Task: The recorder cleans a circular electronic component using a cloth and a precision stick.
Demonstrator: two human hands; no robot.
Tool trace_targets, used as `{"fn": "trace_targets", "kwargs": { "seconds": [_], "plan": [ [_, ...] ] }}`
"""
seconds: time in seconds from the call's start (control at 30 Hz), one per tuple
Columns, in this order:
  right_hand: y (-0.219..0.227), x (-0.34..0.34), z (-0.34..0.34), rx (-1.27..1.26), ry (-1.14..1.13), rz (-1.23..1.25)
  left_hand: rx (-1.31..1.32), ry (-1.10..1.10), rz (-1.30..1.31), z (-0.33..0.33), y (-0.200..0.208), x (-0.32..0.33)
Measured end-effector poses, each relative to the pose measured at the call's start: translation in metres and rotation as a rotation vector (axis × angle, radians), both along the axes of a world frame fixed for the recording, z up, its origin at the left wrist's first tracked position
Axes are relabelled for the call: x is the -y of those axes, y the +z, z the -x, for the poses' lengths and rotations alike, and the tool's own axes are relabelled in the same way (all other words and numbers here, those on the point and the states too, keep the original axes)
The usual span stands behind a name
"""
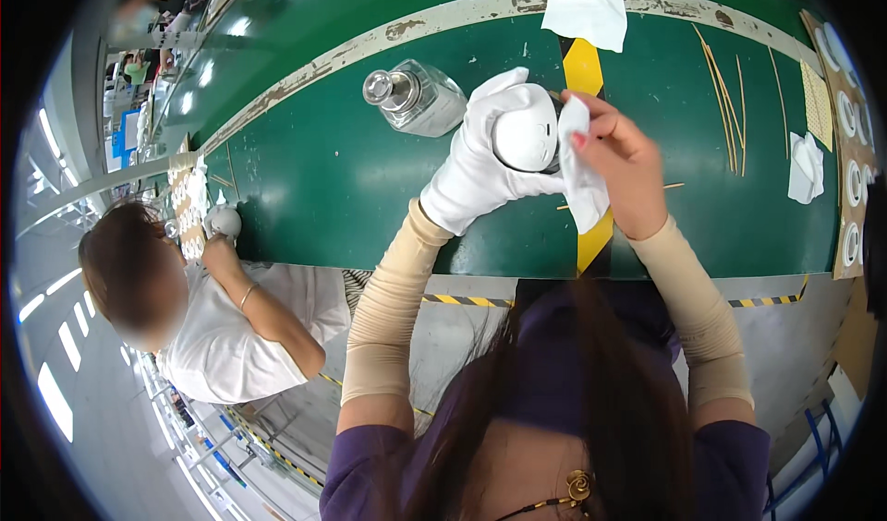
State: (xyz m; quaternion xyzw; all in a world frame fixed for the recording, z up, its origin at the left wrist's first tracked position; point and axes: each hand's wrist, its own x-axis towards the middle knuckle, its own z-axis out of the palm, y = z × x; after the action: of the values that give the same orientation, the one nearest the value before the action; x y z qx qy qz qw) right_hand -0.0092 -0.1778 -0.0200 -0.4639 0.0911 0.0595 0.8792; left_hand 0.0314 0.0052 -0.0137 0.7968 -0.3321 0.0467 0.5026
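My left hand, in a white glove, is closed around a rounded white plastic device with a small dark slot and marks on its face. A dark part shows along the device's right side. Bare-fingered, my right hand pinches a white cloth against that side; the cloth hangs down from the fingertips. Left of the device stands a clear glass bottle with a metal pump top. The surface of the device under the cloth is hidden.
Several thin wooden sticks lie on the green table, right of the yellow-black tape. White cloths lie at the far edge and right. A cardboard tray holds white rings. At left, a co-worker handles a round grey piece.
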Motion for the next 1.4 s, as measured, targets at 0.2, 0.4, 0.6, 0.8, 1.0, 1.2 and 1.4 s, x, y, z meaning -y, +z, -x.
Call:
{"fn": "trace_targets", "kwargs": {
  "seconds": [0.2,0.4,0.6,0.8,1.0,1.2,1.4],
  "plan": [
    [0.004,-0.004,-0.003,0.325,0.005,0.162,-0.082,0.068,0.033,-0.001,-0.009,0.006],
    [0.005,-0.012,-0.003,0.297,-0.035,0.132,-0.071,0.1,0.052,-0.001,-0.019,0.005],
    [-0.003,-0.005,-0.014,0.124,-0.004,0.266,-0.004,0.038,-0.012,-0.006,-0.008,0.004],
    [0.005,-0.007,-0.001,0.312,-0.003,0.227,-0.094,0.026,0.015,-0.002,-0.017,0.003],
    [0.016,-0.005,-0.015,0.149,0.082,0.226,-0.004,0.036,-0.002,-0.004,-0.016,0.006],
    [0.007,0.003,-0.005,0.473,0.07,0.376,-0.063,0.022,0.034,-0.001,-0.015,0.005],
    [0.009,0.004,-0.018,0.131,0.122,0.229,0.07,0.08,-0.189,-0.004,-0.015,0.011]
  ]
}}
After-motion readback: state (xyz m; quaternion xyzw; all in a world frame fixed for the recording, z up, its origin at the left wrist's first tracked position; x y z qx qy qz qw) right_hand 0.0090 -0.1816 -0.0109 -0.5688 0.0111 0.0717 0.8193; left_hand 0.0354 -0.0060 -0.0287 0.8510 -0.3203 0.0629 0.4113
